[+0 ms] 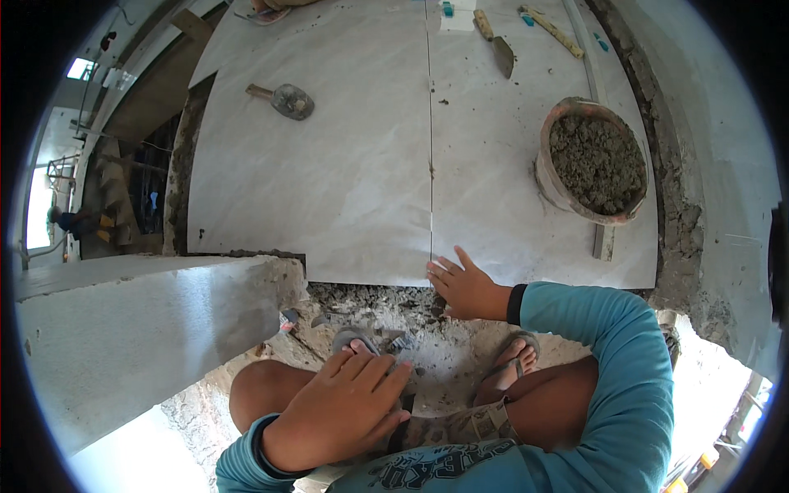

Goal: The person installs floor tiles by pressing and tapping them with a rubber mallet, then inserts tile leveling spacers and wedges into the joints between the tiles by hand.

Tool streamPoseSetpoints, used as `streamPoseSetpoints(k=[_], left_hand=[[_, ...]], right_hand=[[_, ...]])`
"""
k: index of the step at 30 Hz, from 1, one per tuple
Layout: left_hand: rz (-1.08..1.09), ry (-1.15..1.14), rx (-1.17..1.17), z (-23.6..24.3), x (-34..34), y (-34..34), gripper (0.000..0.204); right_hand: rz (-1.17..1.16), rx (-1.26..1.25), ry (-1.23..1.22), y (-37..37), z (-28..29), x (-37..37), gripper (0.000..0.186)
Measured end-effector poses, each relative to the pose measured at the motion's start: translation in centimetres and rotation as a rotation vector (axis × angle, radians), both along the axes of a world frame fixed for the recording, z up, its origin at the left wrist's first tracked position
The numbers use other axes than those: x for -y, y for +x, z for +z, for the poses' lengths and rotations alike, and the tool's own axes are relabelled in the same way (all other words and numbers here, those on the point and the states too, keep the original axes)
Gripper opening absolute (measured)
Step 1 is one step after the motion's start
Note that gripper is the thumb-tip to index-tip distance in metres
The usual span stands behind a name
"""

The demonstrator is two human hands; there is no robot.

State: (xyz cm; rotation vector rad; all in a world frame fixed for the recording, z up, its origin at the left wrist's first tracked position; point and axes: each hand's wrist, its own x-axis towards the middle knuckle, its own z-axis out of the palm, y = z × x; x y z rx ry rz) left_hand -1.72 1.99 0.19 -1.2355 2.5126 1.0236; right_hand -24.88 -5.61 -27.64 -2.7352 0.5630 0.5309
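- Head view: the right hand [468, 291] is at the near edge of the right tile [514, 242], by the seam [431, 193] — its fingers spread, the thumb splayed away, nothing in them that I can see.
- That tile lies ahead of those fingers and out to the right; the seam, its long side, runs straight away from the person. How hard the palm bears on the edge, I can't tell.
- The left hand [341, 411] is over the lap, back up, fingers loosely parted; its underside is hidden. It's well short of the tile — the right is the nearer one.
- A bucket [552, 187] of mortar [598, 160] stands on the right tile, the trowel [503, 57] beyond it. A mallet [292, 102] lies on the left tile [337, 185].
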Motion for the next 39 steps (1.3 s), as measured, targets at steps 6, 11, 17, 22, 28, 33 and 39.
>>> streamPoseSetpoints(k=[6, 11, 17, 22, 28, 33, 39], left_hand=[[-0.033, -0.048, 0.009, 0.2, 0.1, -0.5, 0.054], [-0.006, 0.045, 0.022, 0.6, -0.1, -0.3, 0.055], [0.028, 0.03, 0.009, -0.6, -0.7, 0.0, 0.054], [0.021, 0.025, 0.016, -0.7, -0.9, 0.1, 0.054], [0.028, 0.021, 0.006, -1.2, -0.6, 0.3, 0.054], [0.049, 0.017, 0.03, -1.2, -0.2, 0.1, 0.054], [0.037, 0.013, 0.048, -0.1, -0.6, -0.3, 0.056]], right_hand=[[-0.157, 0.001, -0.002, 0.0, 0.5, -1.3, 0.093], [-0.2, 0.079, -0.097, 1.0, 0.0, -1.3, 0.091], [-0.192, 0.026, -0.111, 1.6, 0.3, -1.3, 0.093], [-0.142, -0.008, -0.081, 1.9, 0.8, -0.2, 0.093], [-0.097, -0.056, -0.119, 2.4, 0.9, 0.3, 0.094], [-0.021, -0.104, -0.161, 2.8, 1.2, 0.3, 0.094], [-0.137, -0.015, -0.119, 1.4, 0.9, 0.4, 0.09]])
